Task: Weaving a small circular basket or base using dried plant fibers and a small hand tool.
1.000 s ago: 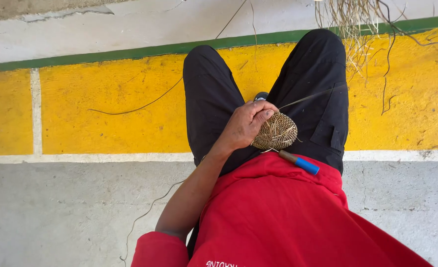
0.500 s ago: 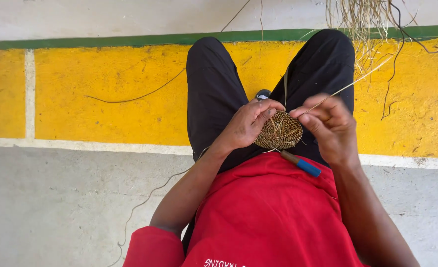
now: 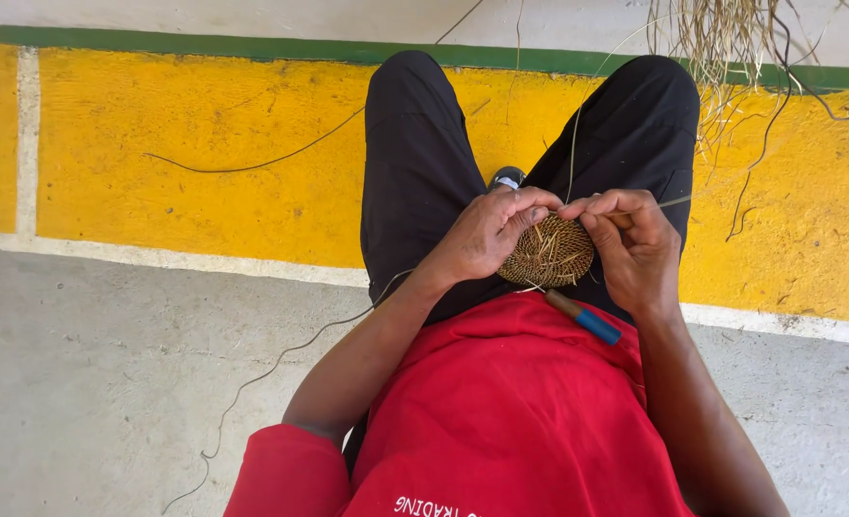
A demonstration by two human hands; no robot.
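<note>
1. Shirt (image 3: pixel 520 412), red, nearest the camera, covering the lap's near edge.
2. Tool (image 3: pixel 584 318) with a blue and brown handle, lying on the shirt just below the disc.
3. Woven disc (image 3: pixel 547 254), round, of tan fibre, held over the lap between both hands.
4. Left hand (image 3: pixel 486 233), fingers curled shut on the disc's left rim.
5. Right hand (image 3: pixel 635 244), fingers pinched closed on a thin strand (image 3: pixel 574 144) at the disc's right rim.
6. Trousers (image 3: pixel 424 163), black.
7. Painted kerb (image 3: pixel 204 144), yellow; loose dry fibres (image 3: pixel 721 38) beyond.

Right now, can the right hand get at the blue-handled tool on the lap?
Probably yes. The right hand pinches a fibre at the woven disc, and the blue-handled tool lies just below its wrist on the red shirt, uncovered.
</note>
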